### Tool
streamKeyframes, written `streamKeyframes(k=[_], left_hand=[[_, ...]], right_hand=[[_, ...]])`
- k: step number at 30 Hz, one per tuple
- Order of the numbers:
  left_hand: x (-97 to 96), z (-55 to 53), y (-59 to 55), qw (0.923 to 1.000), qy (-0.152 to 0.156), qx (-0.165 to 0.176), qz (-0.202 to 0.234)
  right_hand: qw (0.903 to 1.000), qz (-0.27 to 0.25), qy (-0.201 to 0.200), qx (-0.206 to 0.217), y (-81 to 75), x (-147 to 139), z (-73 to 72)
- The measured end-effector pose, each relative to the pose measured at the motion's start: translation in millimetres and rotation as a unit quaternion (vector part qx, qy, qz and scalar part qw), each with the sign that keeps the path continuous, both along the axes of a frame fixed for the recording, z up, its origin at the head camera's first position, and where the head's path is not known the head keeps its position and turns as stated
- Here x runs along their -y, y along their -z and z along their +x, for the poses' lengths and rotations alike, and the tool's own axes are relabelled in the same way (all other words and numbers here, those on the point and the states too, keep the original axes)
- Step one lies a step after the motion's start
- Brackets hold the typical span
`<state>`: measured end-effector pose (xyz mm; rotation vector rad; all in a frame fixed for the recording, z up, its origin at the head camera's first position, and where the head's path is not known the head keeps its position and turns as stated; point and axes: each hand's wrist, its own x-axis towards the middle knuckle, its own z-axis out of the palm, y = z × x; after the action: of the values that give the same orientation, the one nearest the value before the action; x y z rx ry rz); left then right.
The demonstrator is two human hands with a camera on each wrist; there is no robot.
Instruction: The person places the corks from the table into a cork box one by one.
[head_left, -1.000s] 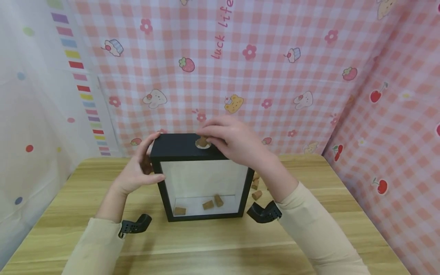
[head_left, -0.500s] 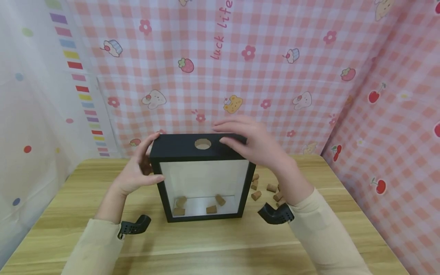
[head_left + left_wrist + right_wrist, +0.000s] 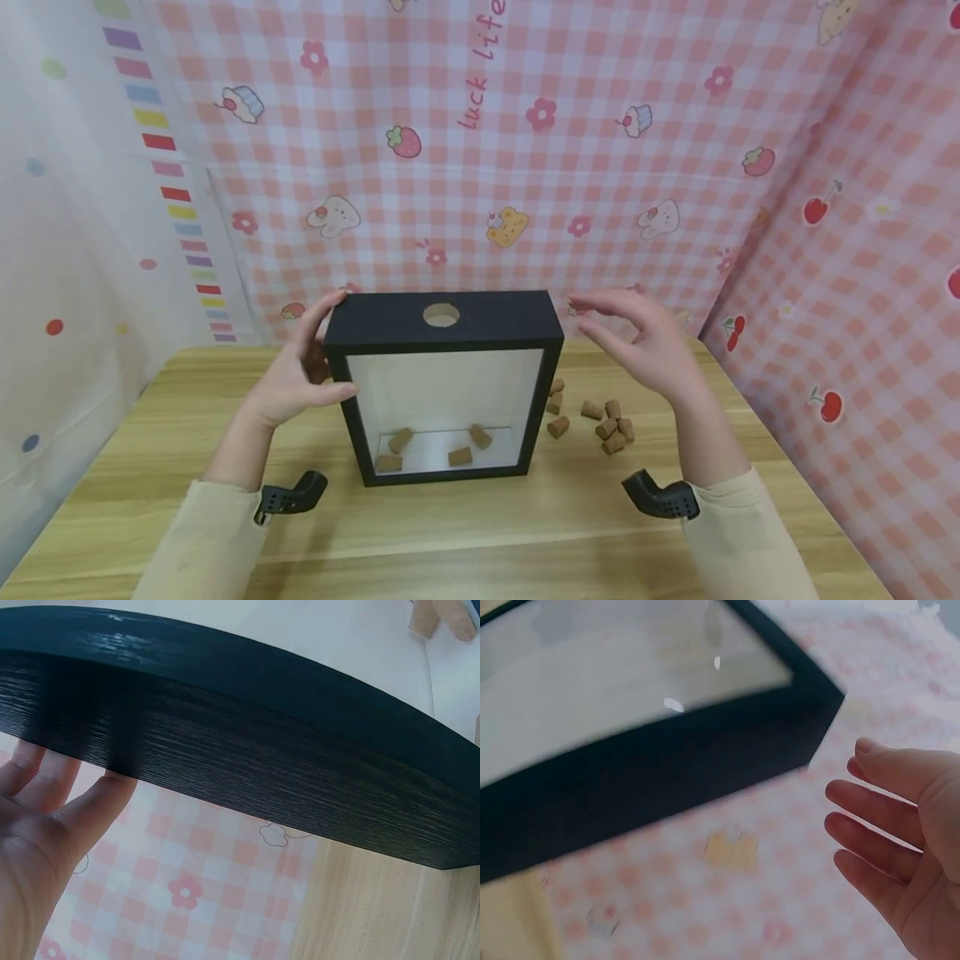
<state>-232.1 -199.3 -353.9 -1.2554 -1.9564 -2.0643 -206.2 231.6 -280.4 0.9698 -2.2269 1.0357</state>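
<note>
A black shadow-box frame (image 3: 495,321) with a clear front stands upright on the table, a round hole (image 3: 441,315) in its top. Several corks (image 3: 460,457) lie on its white floor inside. My left hand (image 3: 296,379) grips the frame's left side, thumb at the front edge and fingers towards the back; in the left wrist view the fingertips (image 3: 112,784) meet the black side. To the right of the frame, apart from it, my right hand (image 3: 648,346) hangs in the air with fingers loosely extended, holding nothing. More corks (image 3: 613,442) lie on the table below it.
The wooden table (image 3: 450,542) carries the frame and the loose corks, some close by the frame's right side. A pink checked cloth (image 3: 540,167) hangs behind and on the right, a white dotted cloth (image 3: 82,250) on the left.
My right hand let a cork go through the top hole, then moved right, away from the frame. One more cork now lies inside at the left. My left hand stays in place.
</note>
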Motion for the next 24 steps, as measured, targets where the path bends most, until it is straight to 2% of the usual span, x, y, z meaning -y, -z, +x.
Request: streamKeyframes(k=[5, 10, 13, 16, 19, 24], left_hand=[[-0.5, 0.2, -0.7, 1.0, -0.004, -0.003, -0.002], [-0.9, 1.7, -1.4, 1.0, -0.008, 0.002, -0.005], [-1.4, 2.7, -1.5, 0.9999, -0.01, 0.007, -0.006], [-1.4, 2.3, -0.7, 1.0, -0.009, 0.002, -0.003], [-1.0, 1.3, 0.3, 1.0, -0.005, -0.002, 0.003], [-0.4, 1.9, -0.8, 1.0, -0.009, -0.001, -0.002]], right_hand=[[0.9954, 0.007, 0.069, 0.067, 35.3, -29.1, 3.1], [0.9799, 0.002, 0.129, 0.152, 75.2, -53.1, 3.1], [0.9698, -0.001, 0.146, 0.196, 97.5, -63.7, 3.1], [0.9635, -0.011, 0.153, 0.22, 115.8, -71.4, 2.5], [0.9606, -0.018, 0.158, 0.228, 130.6, -78.1, 3.0], [0.9499, -0.009, 0.178, 0.257, 147.9, -86.3, 5.3]])
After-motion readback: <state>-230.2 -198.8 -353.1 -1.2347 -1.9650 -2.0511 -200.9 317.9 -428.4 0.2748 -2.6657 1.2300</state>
